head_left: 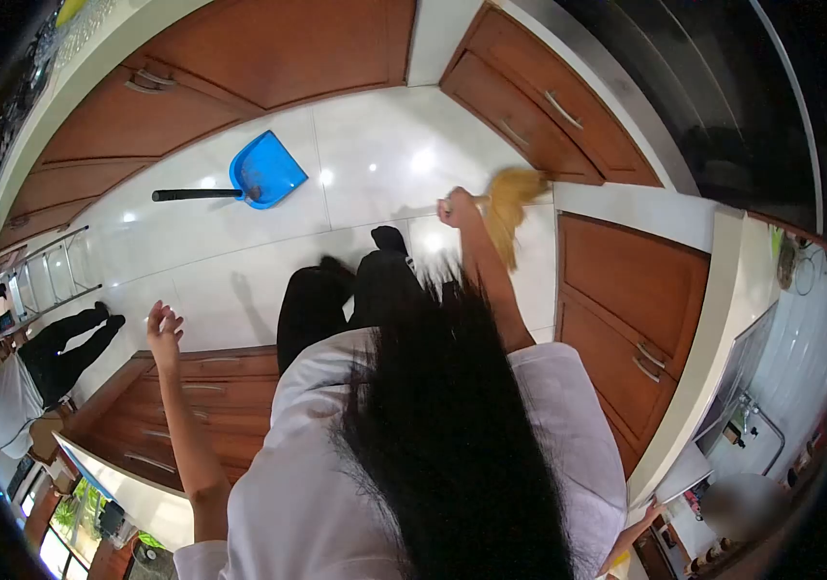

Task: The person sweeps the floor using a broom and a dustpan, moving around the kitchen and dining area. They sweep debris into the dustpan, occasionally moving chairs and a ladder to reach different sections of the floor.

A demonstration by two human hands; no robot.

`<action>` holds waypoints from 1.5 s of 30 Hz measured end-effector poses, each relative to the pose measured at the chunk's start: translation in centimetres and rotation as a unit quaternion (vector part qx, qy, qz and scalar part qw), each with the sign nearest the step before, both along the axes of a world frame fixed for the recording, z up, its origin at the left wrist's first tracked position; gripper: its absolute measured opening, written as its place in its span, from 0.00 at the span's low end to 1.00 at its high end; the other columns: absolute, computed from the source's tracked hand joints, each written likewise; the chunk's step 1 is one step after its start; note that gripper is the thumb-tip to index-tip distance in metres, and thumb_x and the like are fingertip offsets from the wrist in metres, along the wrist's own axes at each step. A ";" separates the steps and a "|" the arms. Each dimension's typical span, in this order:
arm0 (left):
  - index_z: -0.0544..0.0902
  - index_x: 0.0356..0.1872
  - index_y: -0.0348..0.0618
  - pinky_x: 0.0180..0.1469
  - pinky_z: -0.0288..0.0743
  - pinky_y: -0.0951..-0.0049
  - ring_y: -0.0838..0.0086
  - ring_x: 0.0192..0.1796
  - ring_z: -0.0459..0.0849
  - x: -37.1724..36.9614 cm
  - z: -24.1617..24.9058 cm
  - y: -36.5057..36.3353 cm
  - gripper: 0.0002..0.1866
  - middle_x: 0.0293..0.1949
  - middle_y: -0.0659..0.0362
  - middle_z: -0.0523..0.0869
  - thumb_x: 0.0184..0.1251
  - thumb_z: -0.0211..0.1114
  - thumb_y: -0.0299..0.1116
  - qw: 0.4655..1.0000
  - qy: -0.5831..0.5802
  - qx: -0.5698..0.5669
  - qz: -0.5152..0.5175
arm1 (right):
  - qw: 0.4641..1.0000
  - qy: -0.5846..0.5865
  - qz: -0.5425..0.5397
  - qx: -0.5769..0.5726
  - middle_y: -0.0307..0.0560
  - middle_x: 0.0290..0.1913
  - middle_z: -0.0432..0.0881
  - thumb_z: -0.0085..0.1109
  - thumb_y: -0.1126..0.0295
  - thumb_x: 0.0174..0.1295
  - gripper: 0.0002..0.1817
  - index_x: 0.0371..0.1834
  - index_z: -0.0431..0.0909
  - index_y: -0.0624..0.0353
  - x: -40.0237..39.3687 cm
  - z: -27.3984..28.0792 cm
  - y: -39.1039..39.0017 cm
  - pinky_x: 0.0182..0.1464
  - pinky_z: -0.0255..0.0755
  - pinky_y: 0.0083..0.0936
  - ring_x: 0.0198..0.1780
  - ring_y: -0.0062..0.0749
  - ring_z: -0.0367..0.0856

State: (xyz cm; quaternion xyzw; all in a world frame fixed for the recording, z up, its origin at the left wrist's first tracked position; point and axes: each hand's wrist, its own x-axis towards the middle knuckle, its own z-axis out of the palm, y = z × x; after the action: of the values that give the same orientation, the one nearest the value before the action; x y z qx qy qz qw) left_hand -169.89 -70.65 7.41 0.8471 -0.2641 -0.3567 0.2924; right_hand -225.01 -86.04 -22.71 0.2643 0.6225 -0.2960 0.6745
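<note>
My right hand [456,207] is closed around the handle of a broom, most of which is hidden by the hand and arm. The yellow straw bristles [508,215] fan out beside my forearm, low by the cabinet corner. My left hand [164,325] is held out over the floor to the left, fingers loosely bent and apart, with nothing in it. A blue dustpan [270,172] with a black handle [191,195] lies on the white tiles, apart from both hands. Some dark dirt shows in its pan.
Brown cabinets [626,319] line the floor on several sides. A metal ladder [56,273] stands at the left, near a person in a white shirt [7,406]. Another person's hand [634,537] shows at the lower right, near a sink faucet [771,435].
</note>
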 end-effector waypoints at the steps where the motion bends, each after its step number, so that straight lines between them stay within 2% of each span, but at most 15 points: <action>1: 0.67 0.53 0.45 0.32 0.67 0.77 0.74 0.38 0.77 1.4 -0.3 -0.9 0.21 0.44 0.60 0.73 0.58 0.56 0.37 1.000 0.001 0.003 0.000 | 0.999 -0.016 0.033 0.019 0.49 0.27 0.69 0.47 0.66 0.49 0.11 0.30 0.61 0.60 2.7 -2.1 -0.8 0.16 0.65 0.23 0.20 0.32 0.69; 3: 0.63 0.56 0.44 0.34 0.69 0.74 0.73 0.39 0.76 4.6 -1.4 -2.9 0.26 0.46 0.59 0.72 0.57 0.59 0.39 0.998 -0.017 -0.016 0.058 | 0.962 0.048 0.246 -0.110 0.52 0.21 0.70 0.43 0.65 0.50 0.11 0.31 0.61 0.61 9.8 3.0 -1.3 0.13 0.63 0.26 0.19 0.35 0.71; 7: 0.52 0.61 0.47 0.37 0.69 0.64 0.63 0.47 0.71 8.5 -4.5 -10.4 0.44 0.56 0.51 0.61 0.45 0.68 0.47 0.998 -0.038 -0.034 0.043 | 0.914 0.171 0.332 -0.157 0.46 0.16 0.67 0.43 0.69 0.52 0.08 0.36 0.62 0.56 18.2 10.1 0.4 0.10 0.61 0.23 0.13 0.32 0.67; 9: 0.50 0.62 0.46 0.41 0.70 0.64 0.62 0.48 0.70 9.2 -5.5 -15.0 0.50 0.56 0.47 0.61 0.38 0.71 0.47 0.998 -0.053 -0.001 0.046 | 0.906 -0.075 0.236 -0.342 0.42 0.17 0.66 0.47 0.68 0.54 0.09 0.37 0.62 0.54 15.6 9.1 3.5 0.11 0.63 0.22 0.14 0.28 0.67; 13: 0.58 0.55 0.26 0.53 0.64 0.69 0.59 0.52 0.71 12.1 -11.3 -20.2 0.47 0.51 0.37 0.68 0.36 0.73 0.43 0.976 -0.145 -0.088 -0.136 | 0.968 0.107 0.190 -0.124 0.42 0.17 0.66 0.50 0.66 0.55 0.37 0.64 0.39 0.52 14.4 23.4 6.0 0.10 0.58 0.16 0.12 0.22 0.63; 16: 0.58 0.57 0.33 0.53 0.64 0.67 0.55 0.53 0.68 12.2 -13.1 -21.5 0.47 0.50 0.38 0.69 0.37 0.73 0.44 0.972 -0.116 -0.065 -0.193 | 0.971 0.175 0.142 -0.083 0.43 0.16 0.67 0.45 0.65 0.58 0.23 0.58 0.54 0.51 14.8 30.0 8.6 0.08 0.51 0.14 0.10 0.21 0.61; 20: 0.56 0.60 0.46 0.51 0.66 0.63 0.55 0.50 0.70 12.5 -15.9 -21.4 0.44 0.47 0.42 0.70 0.40 0.70 0.44 0.963 -0.128 -0.015 -0.238 | 0.971 0.195 0.106 -0.094 0.38 0.15 0.66 0.45 0.63 0.57 0.10 0.41 0.66 0.51 16.6 26.7 7.0 0.08 0.50 0.13 0.11 0.19 0.61; 25: 0.61 0.58 0.44 0.47 0.69 0.61 0.52 0.46 0.74 13.3 -18.0 -22.1 0.34 0.42 0.41 0.74 0.47 0.65 0.35 0.949 -0.101 0.091 -0.283 | 0.978 0.141 0.031 -0.147 0.37 0.17 0.64 0.46 0.59 0.56 0.09 0.23 0.61 0.47 23.1 9.8 -3.2 0.14 0.59 0.18 0.16 0.24 0.61; 27: 0.66 0.53 0.40 0.43 0.71 0.59 0.52 0.39 0.77 13.1 -18.6 -22.5 0.27 0.33 0.42 0.78 0.50 0.61 0.31 0.951 -0.101 0.072 -0.283 | 0.964 -0.008 0.123 -0.235 0.40 0.19 0.65 0.46 0.55 0.55 0.09 0.27 0.60 0.43 27.7 3.9 -6.6 0.16 0.61 0.18 0.17 0.28 0.63; 29: 0.70 0.45 0.37 0.39 0.71 0.59 0.52 0.35 0.78 12.5 -18.9 -22.8 0.19 0.28 0.43 0.79 0.51 0.59 0.30 0.946 -0.146 0.059 -0.283 | 0.954 0.054 0.218 -0.201 0.45 0.20 0.67 0.47 0.59 0.54 0.09 0.32 0.59 0.45 35.3 2.4 -8.3 0.11 0.63 0.25 0.21 0.32 0.71; 32: 0.72 0.38 0.35 0.37 0.72 0.58 0.51 0.34 0.78 11.6 -19.8 -23.4 0.13 0.28 0.44 0.79 0.52 0.58 0.30 0.935 -0.182 0.049 -0.299 | 0.855 0.218 0.453 -0.129 0.50 0.19 0.68 0.45 0.65 0.53 0.12 0.37 0.57 0.54 43.6 10.8 -8.2 0.10 0.65 0.29 0.18 0.33 0.72; 35: 0.73 0.35 0.35 0.37 0.72 0.58 0.51 0.34 0.78 10.5 -19.3 -24.0 0.11 0.29 0.43 0.79 0.52 0.58 0.30 0.942 -0.172 0.069 -0.279 | 0.767 0.245 0.553 -0.214 0.44 0.15 0.66 0.46 0.68 0.54 0.18 0.47 0.57 0.57 39.7 8.4 -2.2 0.10 0.60 0.24 0.11 0.28 0.65; 37: 0.73 0.35 0.36 0.37 0.72 0.58 0.51 0.35 0.78 10.9 -19.8 -24.2 0.11 0.29 0.43 0.79 0.51 0.58 0.30 0.945 -0.173 0.068 -0.270 | 0.845 0.082 0.499 -0.175 0.37 0.14 0.64 0.50 0.67 0.55 0.22 0.54 0.59 0.55 33.2 15.2 -1.2 0.09 0.54 0.20 0.11 0.21 0.61; 42: 0.74 0.36 0.36 0.39 0.73 0.60 0.51 0.35 0.78 14.8 -19.9 -20.5 0.13 0.29 0.43 0.79 0.49 0.60 0.31 0.956 -0.191 0.061 -0.216 | 0.870 0.202 0.431 -0.126 0.39 0.12 0.67 0.50 0.69 0.57 0.24 0.58 0.60 0.59 19.4 32.5 6.7 0.09 0.53 0.18 0.09 0.20 0.61; 45: 0.75 0.36 0.36 0.39 0.73 0.64 0.55 0.36 0.79 19.2 -19.3 -16.4 0.12 0.30 0.45 0.80 0.48 0.61 0.28 0.968 -0.178 0.007 -0.174 | 0.888 0.238 0.378 -0.107 0.39 0.12 0.66 0.39 0.73 0.54 0.23 0.57 0.60 0.59 16.9 38.4 10.8 0.08 0.55 0.16 0.08 0.20 0.60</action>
State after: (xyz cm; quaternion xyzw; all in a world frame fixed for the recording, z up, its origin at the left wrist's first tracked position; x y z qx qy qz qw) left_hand -150.68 -87.10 -11.91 0.8401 -0.4526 -0.2474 0.1679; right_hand -208.14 -75.23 15.67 -0.1437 0.7815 -0.1375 0.5914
